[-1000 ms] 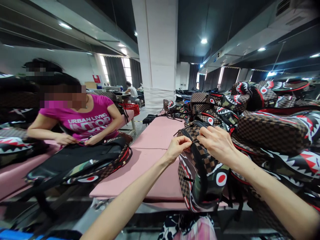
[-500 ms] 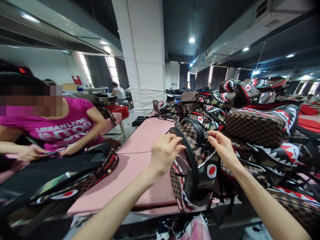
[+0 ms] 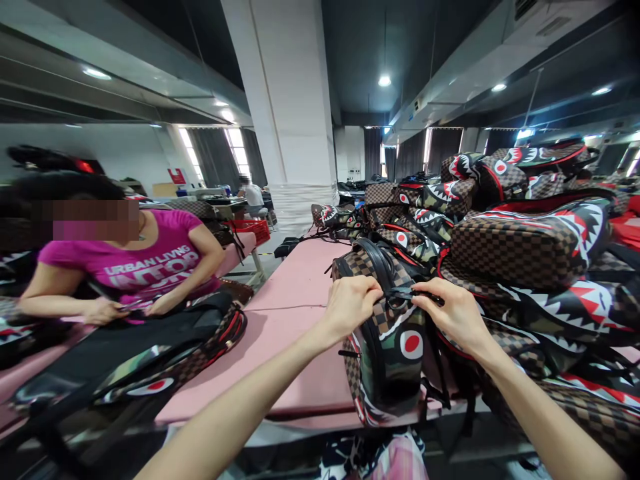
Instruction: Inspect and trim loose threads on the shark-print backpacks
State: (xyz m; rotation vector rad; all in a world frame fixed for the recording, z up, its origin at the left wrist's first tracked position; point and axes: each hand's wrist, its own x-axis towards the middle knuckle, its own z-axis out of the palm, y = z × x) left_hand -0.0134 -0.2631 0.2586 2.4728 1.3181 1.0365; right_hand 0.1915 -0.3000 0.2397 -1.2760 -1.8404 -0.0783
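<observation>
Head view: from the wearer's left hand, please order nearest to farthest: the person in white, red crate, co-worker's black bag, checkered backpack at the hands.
1. Checkered backpack: right at the left hand.
2. Black bag: left, in front of the co-worker.
3. Red crate: farther back, left.
4. Person in white: far background, left.

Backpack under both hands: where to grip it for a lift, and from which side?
Probably the black handle, fingers hooked under from above: its loop arches up off the checkered upper end of the backpack. I'd avoid coming from the right, where the pile of bags crowds it.
</observation>
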